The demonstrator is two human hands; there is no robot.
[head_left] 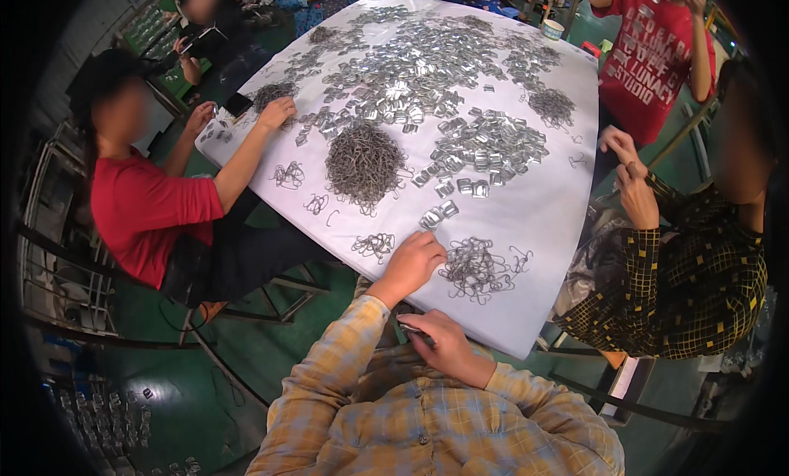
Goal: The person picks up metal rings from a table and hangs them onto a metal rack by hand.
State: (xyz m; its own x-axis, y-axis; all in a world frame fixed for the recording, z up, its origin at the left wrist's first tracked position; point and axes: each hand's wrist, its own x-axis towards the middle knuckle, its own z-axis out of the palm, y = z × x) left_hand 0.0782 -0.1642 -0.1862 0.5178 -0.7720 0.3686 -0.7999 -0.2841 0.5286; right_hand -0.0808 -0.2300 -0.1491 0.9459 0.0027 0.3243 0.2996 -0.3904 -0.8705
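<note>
My left hand [411,267] rests at the near edge of the white-covered table, fingers bent and close together. Its fingertips touch the left side of a small pile of bent wire hooks [477,269]; anything in them is hidden. Lower down, off the table's edge and in front of my body, my right hand [449,344] is closed with a small metal piece [408,325] between thumb and fingers. Just beyond my left hand lie a few shiny flat metal buckles [438,215]. To its left is a smaller cluster of wire hooks [375,245].
A tall heap of wire hooks [363,165] stands left of centre. Loose metal buckles [493,144] spread across the table [538,312]. A person in red [152,217] reaches in from the left; a person in a yellow-checked black shirt [682,287] sits at right. Others surround the far side.
</note>
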